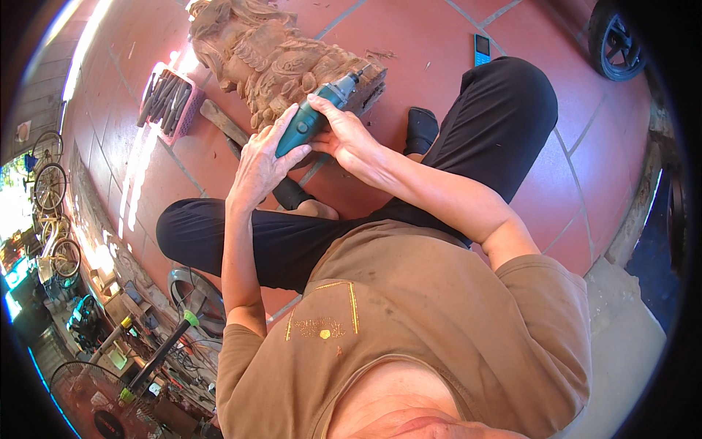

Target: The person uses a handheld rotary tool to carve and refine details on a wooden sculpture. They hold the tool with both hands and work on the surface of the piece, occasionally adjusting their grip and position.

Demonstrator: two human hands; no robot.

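Observation:
Between my two hands is a green rotary tool (307,126) with a grey collar and a thin bit at its tip, slanting up to the right. My left hand (262,162) has its fingers along the left side and rear of the body. My right hand (344,133) closes on it from the right, thumb on top near the collar. Just beyond, a brown carved wooden sculpture (274,62) lies on the floor, its cut end toward the right. The bit is close to that end; whether it touches I cannot tell.
A pink basket (191,110) of dark chisel-like tools stands left of the carving, with a wooden mallet-like piece (223,121) beside it. A phone (482,48) lies on the red tiles beyond my knee. A wheel (616,40) is at far right; bicycles (51,186) stand at left.

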